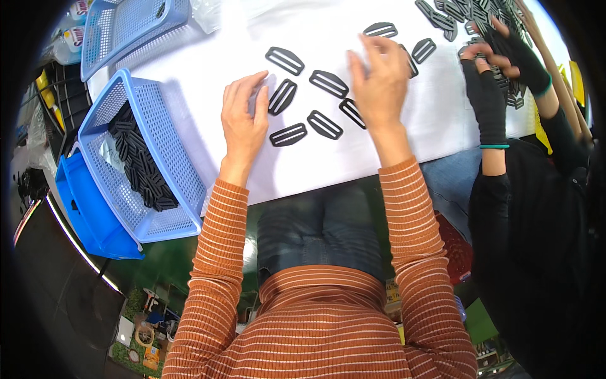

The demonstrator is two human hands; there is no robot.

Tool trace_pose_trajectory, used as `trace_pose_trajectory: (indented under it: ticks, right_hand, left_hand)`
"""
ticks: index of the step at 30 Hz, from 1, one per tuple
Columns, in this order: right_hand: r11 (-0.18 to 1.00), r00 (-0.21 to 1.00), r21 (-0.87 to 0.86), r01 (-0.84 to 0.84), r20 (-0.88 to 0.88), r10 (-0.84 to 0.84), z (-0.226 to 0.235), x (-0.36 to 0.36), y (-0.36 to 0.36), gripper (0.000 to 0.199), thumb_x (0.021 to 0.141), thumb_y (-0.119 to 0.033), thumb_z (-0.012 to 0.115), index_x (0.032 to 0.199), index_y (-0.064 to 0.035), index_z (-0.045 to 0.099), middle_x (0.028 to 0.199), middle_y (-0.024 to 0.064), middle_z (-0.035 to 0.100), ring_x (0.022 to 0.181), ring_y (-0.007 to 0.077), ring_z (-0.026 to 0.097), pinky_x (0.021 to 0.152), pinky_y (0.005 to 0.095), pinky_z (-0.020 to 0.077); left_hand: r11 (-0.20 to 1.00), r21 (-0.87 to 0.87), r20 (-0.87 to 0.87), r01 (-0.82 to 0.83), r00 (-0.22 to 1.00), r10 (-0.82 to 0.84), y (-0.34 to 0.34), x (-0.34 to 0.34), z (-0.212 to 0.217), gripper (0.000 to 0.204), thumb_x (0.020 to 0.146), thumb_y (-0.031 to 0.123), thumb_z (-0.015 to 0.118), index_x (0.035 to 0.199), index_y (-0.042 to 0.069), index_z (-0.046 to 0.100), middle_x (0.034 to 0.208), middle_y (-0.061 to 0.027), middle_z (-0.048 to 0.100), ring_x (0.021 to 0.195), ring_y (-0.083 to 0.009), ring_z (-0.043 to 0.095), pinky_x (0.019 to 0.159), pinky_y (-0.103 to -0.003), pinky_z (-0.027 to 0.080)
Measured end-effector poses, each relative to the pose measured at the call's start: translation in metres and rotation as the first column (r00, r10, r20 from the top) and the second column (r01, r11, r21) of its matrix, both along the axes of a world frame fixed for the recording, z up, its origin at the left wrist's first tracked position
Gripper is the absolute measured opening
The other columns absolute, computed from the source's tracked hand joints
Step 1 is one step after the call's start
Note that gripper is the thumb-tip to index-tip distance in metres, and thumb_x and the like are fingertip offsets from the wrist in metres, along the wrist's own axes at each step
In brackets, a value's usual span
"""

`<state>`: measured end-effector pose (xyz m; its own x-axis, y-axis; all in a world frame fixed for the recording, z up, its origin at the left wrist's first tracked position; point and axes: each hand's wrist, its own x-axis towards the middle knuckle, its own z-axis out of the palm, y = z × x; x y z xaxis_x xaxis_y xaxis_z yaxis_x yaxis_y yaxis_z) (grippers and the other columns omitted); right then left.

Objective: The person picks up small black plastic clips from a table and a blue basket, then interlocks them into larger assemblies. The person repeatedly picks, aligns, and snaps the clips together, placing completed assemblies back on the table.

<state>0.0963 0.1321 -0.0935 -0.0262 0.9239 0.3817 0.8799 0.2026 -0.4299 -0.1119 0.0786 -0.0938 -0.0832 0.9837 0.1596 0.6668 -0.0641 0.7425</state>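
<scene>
Several black plastic strap slide buckles (285, 60) lie spread on the white tabletop, each with long slots. My left hand (243, 120) is at the left of this group, fingers loosely bent and thumb apart, with nothing in it. Its thumb is close to one slanted buckle (282, 97). Over the right part of the group hovers my right hand (382, 82), open, its fingers spread. It partly covers a buckle (352, 113) by its wrist and another buckle (411, 62) beside its fingers. Above its fingertips lies one more buckle (380, 30).
At the left, a blue mesh basket (165, 136) holds many black buckles, beside a solid blue bin (95, 208). Another blue basket (136, 38) stands farther back. On the right, a co-worker's hands in black fingerless gloves (486, 104) handle a buckle pile (464, 12).
</scene>
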Motion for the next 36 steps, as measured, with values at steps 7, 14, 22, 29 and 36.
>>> trace_pose_trajectory:
  ticks: [7,14,22,29,36]
  right_hand:
    - [0.995,0.976,-0.075,0.064,0.212,-0.047,-0.015,0.062,-0.020,0.043,0.083,-0.024,0.063,0.123,-0.0097,0.055,0.126,0.0133,0.049,0.118,0.0312,0.044,0.097,0.0452,0.0345]
    - [0.998,0.997,-0.069,-0.016,0.073,0.021,-0.004,0.048,-0.056,0.039,0.071,-0.023,0.074,0.108,-0.0113,0.064,0.105,0.0012,0.058,0.096,0.0183,0.052,0.083,0.0349,0.0388]
    - [0.977,0.996,-0.212,-0.038,-0.093,0.018,0.008,0.050,-0.061,0.011,0.081,-0.018,0.065,0.088,-0.0104,0.068,0.080,0.0011,0.061,0.076,0.0184,0.056,0.071,0.0326,0.0385]
    - [1.000,0.989,-0.016,0.009,0.145,-0.007,-0.002,0.039,-0.023,0.020,0.075,-0.021,0.072,0.091,-0.0111,0.069,0.084,0.0007,0.059,0.080,0.0178,0.055,0.069,0.0320,0.0389]
    - [0.834,0.951,-0.551,-0.033,-0.273,-0.143,0.019,0.043,-0.017,0.019,0.078,-0.018,0.066,0.095,-0.0105,0.069,0.089,0.0035,0.062,0.082,0.0205,0.060,0.075,0.0323,0.0441]
  left_hand:
    - [0.999,0.052,-0.005,0.003,1.000,-0.002,-0.001,0.002,-0.005,0.025,0.080,-0.003,0.055,0.102,0.004,0.062,0.094,-0.0104,0.061,0.086,-0.0249,0.056,0.077,-0.033,0.046]
    - [0.998,0.060,-0.024,0.010,1.000,-0.009,-0.002,0.000,-0.007,0.025,0.082,-0.003,0.053,0.104,0.005,0.062,0.095,-0.0087,0.061,0.084,-0.0188,0.058,0.073,-0.028,0.046]
    - [0.998,0.067,0.027,0.001,1.000,-0.003,-0.005,-0.005,-0.008,0.026,0.083,-0.003,0.051,0.105,0.005,0.062,0.096,-0.0086,0.062,0.086,-0.0176,0.059,0.073,-0.027,0.047]
    - [0.999,0.043,0.126,-0.021,0.992,0.016,-0.005,-0.005,-0.006,0.025,0.080,-0.005,0.052,0.101,0.004,0.062,0.094,-0.0104,0.063,0.088,-0.0231,0.060,0.078,-0.032,0.047]
    - [0.999,0.036,0.149,-0.031,0.989,0.025,-0.006,-0.007,-0.007,0.026,0.079,-0.006,0.051,0.101,0.004,0.062,0.094,-0.0106,0.063,0.088,-0.0225,0.060,0.078,-0.031,0.047]
